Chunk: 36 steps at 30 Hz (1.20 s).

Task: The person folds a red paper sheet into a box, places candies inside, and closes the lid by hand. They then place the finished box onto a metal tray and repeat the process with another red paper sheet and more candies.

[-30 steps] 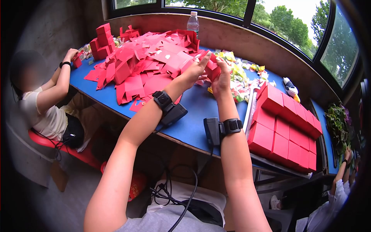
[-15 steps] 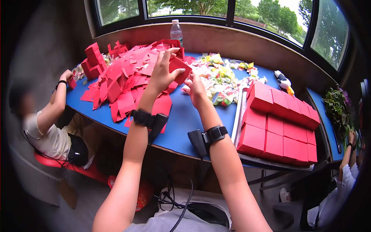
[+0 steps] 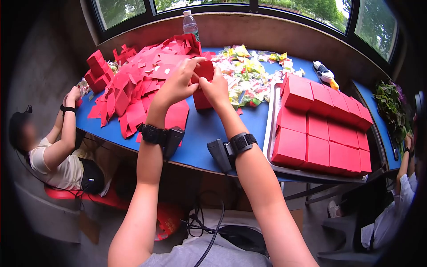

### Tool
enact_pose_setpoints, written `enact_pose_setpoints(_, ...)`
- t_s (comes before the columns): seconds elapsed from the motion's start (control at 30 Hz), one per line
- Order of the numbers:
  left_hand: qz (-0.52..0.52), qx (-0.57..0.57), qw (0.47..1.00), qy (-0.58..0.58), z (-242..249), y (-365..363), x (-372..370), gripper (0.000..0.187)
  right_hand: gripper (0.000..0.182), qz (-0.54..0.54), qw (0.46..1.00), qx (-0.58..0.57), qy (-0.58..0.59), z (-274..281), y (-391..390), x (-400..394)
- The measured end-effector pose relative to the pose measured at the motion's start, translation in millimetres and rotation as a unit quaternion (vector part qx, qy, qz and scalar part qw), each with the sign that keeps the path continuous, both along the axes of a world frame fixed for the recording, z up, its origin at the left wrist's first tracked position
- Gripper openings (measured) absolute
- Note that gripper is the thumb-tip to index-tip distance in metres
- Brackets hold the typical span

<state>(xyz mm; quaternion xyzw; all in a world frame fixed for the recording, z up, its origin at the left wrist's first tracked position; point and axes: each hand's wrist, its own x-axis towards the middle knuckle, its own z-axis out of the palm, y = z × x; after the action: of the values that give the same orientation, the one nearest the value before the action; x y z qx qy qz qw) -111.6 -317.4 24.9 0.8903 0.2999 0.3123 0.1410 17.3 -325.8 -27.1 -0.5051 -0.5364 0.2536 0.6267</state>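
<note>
Both my hands are at one red paper box (image 3: 202, 99) above the blue table. The fingers of my left hand (image 3: 177, 83) curl over its left side and top. My right hand (image 3: 214, 88) pinches its right edge near the upper part, with the thumb toward my left hand. A raised red flap (image 3: 205, 70) stands between the hands. Behind and left lies a heap of folded red paper pieces (image 3: 129, 84). Wrapped sweets (image 3: 249, 73) are spread just right of my right hand.
A tray (image 3: 269, 129) of closed red boxes (image 3: 318, 133) stands at the right. A water bottle (image 3: 190, 26) is by the window. One person sits at the left with hands (image 3: 74, 95) near stacked red boxes (image 3: 98, 71); another person's hands (image 3: 408, 141) are near plants (image 3: 391, 107) at far right.
The red box has come down and turned more upright between my hands. My right hand has moved up onto its edge, closer to my left hand. The camera view has shifted slightly.
</note>
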Motion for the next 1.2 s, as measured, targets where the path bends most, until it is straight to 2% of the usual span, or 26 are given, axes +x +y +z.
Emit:
enact_pose_setpoints(0.07,-0.008,0.028,0.999,-0.018,3.1,5.9,-6.1,0.051,0.05,0.002,1.0,0.004,-0.019,-8.0,8.9,1.5)
enact_pose_setpoints(0.13,-0.019,0.126,0.99,0.066,-6.9,27.5,-16.6,0.049,0.056,-0.065,0.994,0.051,-0.073,-15.9,17.6,-0.1)
enact_pose_setpoints(0.17,-0.014,0.115,0.989,0.094,-14.3,33.6,-20.8,0.053,0.056,-0.064,0.994,0.05,-0.075,-17.8,17.9,0.7)
enact_pose_setpoints(0.23,-0.021,0.089,0.993,0.078,-21.6,34.2,-20.9,0.055,0.064,-0.076,0.975,0.102,-0.181,-11.9,9.3,-0.7)
enact_pose_setpoints(0.27,-0.028,0.063,0.996,0.064,-25.2,34.2,-22.0,0.058,0.064,-0.073,0.975,0.1,-0.182,-9.9,4.5,-1.9)
enact_pose_setpoints(0.3,-0.029,-0.043,0.997,0.06,-20.2,36.0,-22.7,0.062,0.066,-0.066,0.964,0.091,-0.242,-7.2,-0.4,-3.5)
enact_pose_setpoints(0.33,-0.036,0.056,0.995,0.069,-24.3,38.3,-25.8,0.059,0.067,-0.06,0.948,0.083,-0.3,-6.5,-3.4,-5.3)
enact_pose_setpoints(0.37,-0.031,0.058,0.993,0.102,-28.8,42.2,-29.2,0.056,0.06,-0.077,0.942,0.109,-0.306,-7.4,-2.1,-6.3)
enact_pose_setpoints(0.4,-0.028,0.06,0.989,0.135,-31.9,45.5,-32.0,0.053,0.06,-0.078,0.943,0.107,-0.306,-4.3,-4.3,-6.6)
enact_pose_setpoints(0.43,-0.029,0.061,0.989,0.135,-34.1,49.1,-35.1,0.053,0.056,-0.095,0.952,0.07,-0.284,-0.1,-6.0,-5.8)
enact_pose_setpoints(0.5,-0.037,-0.029,0.987,0.151,-36.5,51.7,-37.4,0.052,0.045,-0.149,0.961,0.025,-0.232,5.2,-8.7,-6.0)
enact_pose_setpoints(0.53,-0.039,-0.031,0.987,0.15,-37.1,51.6,-35.1,0.052,0.045,-0.149,0.961,0.022,-0.233,4.1,-9.5,-5.6)
enact_pose_setpoints(0.6,-0.042,-0.286,0.949,0.13,-35.4,53.5,-31.9,0.048,0.037,-0.169,0.968,0.011,-0.185,2.8,-10.2,-6.1)
enact_pose_setpoints(0.67,-0.054,-0.274,0.952,0.124,-43.1,59.0,-32.5,0.047,0.03,-0.186,0.971,0.041,-0.146,-3.9,-5.7,-6.2)
enact_pose_setpoints(0.73,-0.103,-0.269,0.957,0.026,-47.3,54.4,-30.1,0.043,0.027,-0.196,0.968,0.062,-0.147,-8.6,-2.8,-0.5)
enact_pose_setpoints(0.77,-0.104,-0.271,0.957,0.025,-46.9,49.9,-27.7,0.043,0.027,-0.197,0.967,0.061,-0.148,-10.5,-2.7,1.1)
enact_pose_setpoints(0.83,-0.025,-0.325,0.945,-0.003,-37.6,31.1,-21.6,0.04,0.021,-0.236,0.93,0.116,-0.258,-12.0,-3.8,1.1)
enact_pose_setpoints(0.87,-0.023,-0.325,0.945,-0.004,-41.5,30.5,-22.4,0.04,0.021,-0.234,0.93,0.116,-0.258,-11.5,-2.7,0.6)
enact_pose_setpoints(0.97,-0.041,-0.263,0.962,-0.058,-58.4,32.8,-27.3,0.04,0.019,-0.046,0.944,0.111,-0.307,-12.8,1.1,-6.1)
enact_pose_setpoints(1.0,-0.02,-0.287,0.95,-0.12,-62.8,29.7,-27.8,0.047,0.019,-0.045,0.945,0.111,-0.305,-15.7,1.1,-8.6)
enact_pose_setpoints(1.03,0.0,-0.309,0.933,-0.182,-65.0,28.3,-28.6,0.056,0.022,-0.012,0.964,0.099,-0.247,-18.2,1.1,-10.3)
enact_pose_setpoints(1.07,0.001,-0.309,0.934,-0.18,-64.1,28.6,-29.7,0.056,0.026,0.021,0.978,0.087,-0.188,-19.8,1.6,-11.1)
enact_pose_setpoints(1.1,0.009,-0.29,0.945,-0.153,-62.1,28.9,-29.9,0.063,0.034,0.026,0.978,0.09,-0.184,-21.4,4.1,-10.2)
enact_pose_setpoints(1.13,0.016,-0.27,0.954,-0.128,-59.4,29.2,-29.1,0.071,0.034,0.025,0.978,0.092,-0.184,-23.2,6.3,-10.0)
enact_pose_setpoints(1.17,0.036,-0.268,0.961,-0.051,-47.7,35.7,-32.9,0.073,0.035,0.026,0.976,0.093,-0.196,-25.4,8.5,-10.2)
enact_pose_setpoints(1.2,0.067,-0.167,0.983,-0.029,-38.8,43.7,-34.1,0.059,0.036,0.025,0.973,0.093,-0.208,-26.8,10.4,-9.6)
